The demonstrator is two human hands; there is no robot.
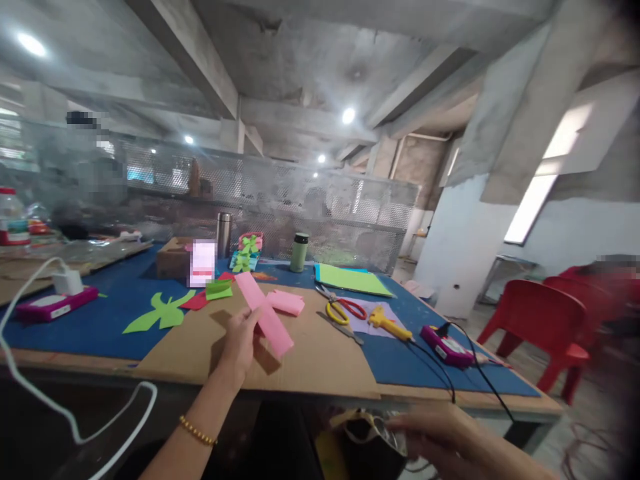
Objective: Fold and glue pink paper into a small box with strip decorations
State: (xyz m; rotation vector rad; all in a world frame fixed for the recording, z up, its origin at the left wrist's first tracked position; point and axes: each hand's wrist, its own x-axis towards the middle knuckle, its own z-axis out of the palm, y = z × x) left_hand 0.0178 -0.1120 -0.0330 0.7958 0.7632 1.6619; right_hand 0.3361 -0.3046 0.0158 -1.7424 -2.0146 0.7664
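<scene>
Along the front edge of the surface (425, 392), a cardboard sheet (320, 363); above that, a paper strip (266, 315) in the left grip (243, 335). At the sheet's left edge, a paper cutout (163, 312); at its right, scissors (331, 311), then a glue gun (393, 325), then a power strip (447, 347) (near the front right corner). Toward the back edge, left to right: box (173, 259), flask (224, 233), bottle (299, 255), paper stack (353, 280).

Lights (348, 115) dot the grey ceiling (290, 40); red chairs (535, 310) stand at right.
</scene>
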